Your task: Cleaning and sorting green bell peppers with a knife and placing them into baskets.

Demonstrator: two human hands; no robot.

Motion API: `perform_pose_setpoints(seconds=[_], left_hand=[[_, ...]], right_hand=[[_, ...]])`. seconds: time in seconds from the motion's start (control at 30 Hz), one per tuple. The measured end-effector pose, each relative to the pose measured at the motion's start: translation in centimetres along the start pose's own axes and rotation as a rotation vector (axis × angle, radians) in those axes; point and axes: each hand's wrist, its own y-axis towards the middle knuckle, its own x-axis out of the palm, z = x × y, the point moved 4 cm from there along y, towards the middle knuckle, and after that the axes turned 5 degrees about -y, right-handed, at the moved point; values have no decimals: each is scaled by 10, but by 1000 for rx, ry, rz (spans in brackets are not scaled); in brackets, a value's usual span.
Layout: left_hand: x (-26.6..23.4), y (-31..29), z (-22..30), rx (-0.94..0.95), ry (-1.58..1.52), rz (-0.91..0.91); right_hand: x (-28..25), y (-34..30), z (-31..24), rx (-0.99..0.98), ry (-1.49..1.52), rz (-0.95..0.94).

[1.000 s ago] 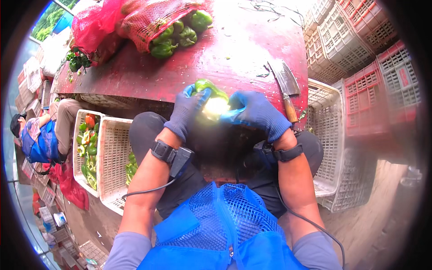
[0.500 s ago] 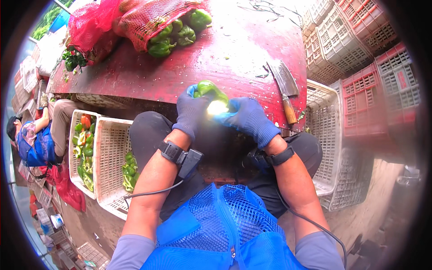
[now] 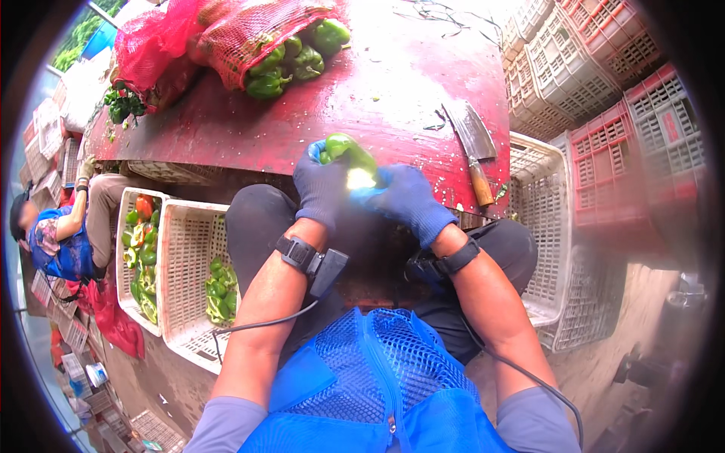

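Observation:
A green bell pepper (image 3: 350, 153) is held between my two gloved hands, just off the near edge of the red table. My left hand (image 3: 323, 181) wraps round its left side. My right hand (image 3: 410, 195) is closed at its lower right end, where a bright, pale patch shows; glare hides what exactly the fingers grip there. Both gloves are blue-grey. On the table to the right lies a cleaver (image 3: 473, 147) with a wooden handle, apart from my hands. A red mesh sack (image 3: 249, 41) at the back left spills several whole green peppers (image 3: 308, 60).
By my left knee stand a white crate (image 3: 185, 264) with cut peppers and another crate (image 3: 121, 302) holding green and red pieces. A white crate (image 3: 559, 219) is at my right knee. Stacked crates (image 3: 596, 75) rise beyond. A co-worker (image 3: 64, 234) sits far left.
The pepper and both hands have shifted slightly left, and my right forearm has moved inward. The grip on the pepper looks much the same. The co-worker's arm has moved a little.

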Motion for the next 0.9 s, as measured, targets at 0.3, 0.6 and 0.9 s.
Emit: perform_pose_setpoints(seconds=[0.3,0.6,0.9], left_hand=[[14,-9,15,93,163,79],[23,-7,14,124,259,119],[26,-2,-2,49,266,93]], right_hand=[[5,-4,2,77,-209,234],[0,-2,-2,118,-288,251],[3,-1,2,109,-352,230]])
